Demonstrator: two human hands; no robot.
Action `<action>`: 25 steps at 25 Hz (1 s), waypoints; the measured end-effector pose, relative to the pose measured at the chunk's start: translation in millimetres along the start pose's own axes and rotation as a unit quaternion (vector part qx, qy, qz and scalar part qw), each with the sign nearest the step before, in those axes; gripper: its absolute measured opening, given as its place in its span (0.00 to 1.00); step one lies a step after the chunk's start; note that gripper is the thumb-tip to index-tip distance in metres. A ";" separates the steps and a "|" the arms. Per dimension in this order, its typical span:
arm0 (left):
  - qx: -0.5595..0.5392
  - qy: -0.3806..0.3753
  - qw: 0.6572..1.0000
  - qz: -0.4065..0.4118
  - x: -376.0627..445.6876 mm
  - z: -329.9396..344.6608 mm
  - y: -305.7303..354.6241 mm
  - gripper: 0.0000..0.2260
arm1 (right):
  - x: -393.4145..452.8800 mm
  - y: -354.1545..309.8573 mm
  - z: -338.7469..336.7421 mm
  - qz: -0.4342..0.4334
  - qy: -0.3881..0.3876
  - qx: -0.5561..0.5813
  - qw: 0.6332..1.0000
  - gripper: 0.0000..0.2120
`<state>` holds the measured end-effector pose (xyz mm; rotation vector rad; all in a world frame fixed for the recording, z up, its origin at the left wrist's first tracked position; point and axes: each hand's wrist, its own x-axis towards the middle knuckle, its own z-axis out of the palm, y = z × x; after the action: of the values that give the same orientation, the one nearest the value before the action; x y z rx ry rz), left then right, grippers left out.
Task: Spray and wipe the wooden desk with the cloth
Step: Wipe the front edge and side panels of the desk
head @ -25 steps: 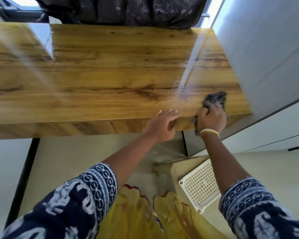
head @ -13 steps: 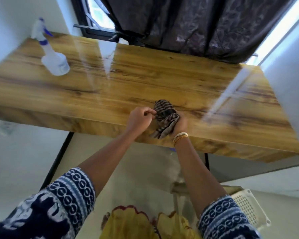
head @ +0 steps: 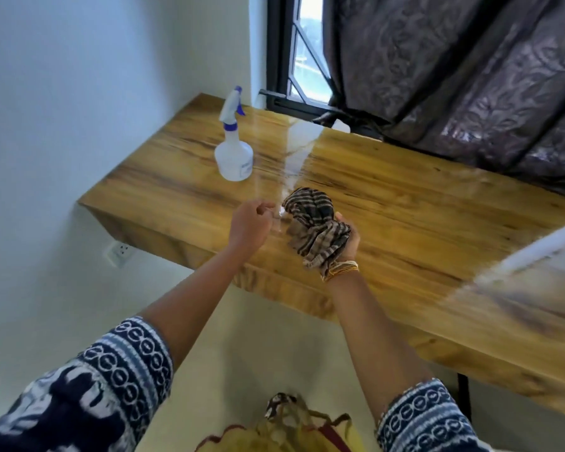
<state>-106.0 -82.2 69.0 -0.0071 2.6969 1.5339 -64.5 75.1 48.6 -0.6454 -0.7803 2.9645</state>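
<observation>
The glossy wooden desk (head: 411,220) runs from the left wall toward the right. A bunched brown striped cloth (head: 310,213) sits above the desk near its front edge, and my right hand (head: 351,244) grips it from below with the palm turned up. My left hand (head: 250,223) hovers just left of the cloth with its fingers curled, a small gap between them and the fabric. A white spray bottle (head: 234,154) with a blue trigger stands upright on the desk's far left part, beyond my left hand.
A dark patterned curtain (head: 454,76) hangs along the desk's back edge, beside a black-framed window (head: 302,60). The white wall (head: 79,93) bounds the desk's left end, with a socket (head: 119,252) below it. Bright glare streaks cross the wood.
My right hand has carried the cloth from the desk's right end toward the middle and lifted it. My left hand left the front edge, touched the cloth, then drew slightly away. The view swung left.
</observation>
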 end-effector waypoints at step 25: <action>-0.130 -0.090 0.987 -0.006 225.9 -58.7 42.8 0.21 | 249.6 -48.6 127.5 0.053 -0.117 -0.073 0.989 0.19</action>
<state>-334.7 -107.3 127.6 0.1028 2.3416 1.7762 -347.5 85.5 75.6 -0.3567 -1.0172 3.1421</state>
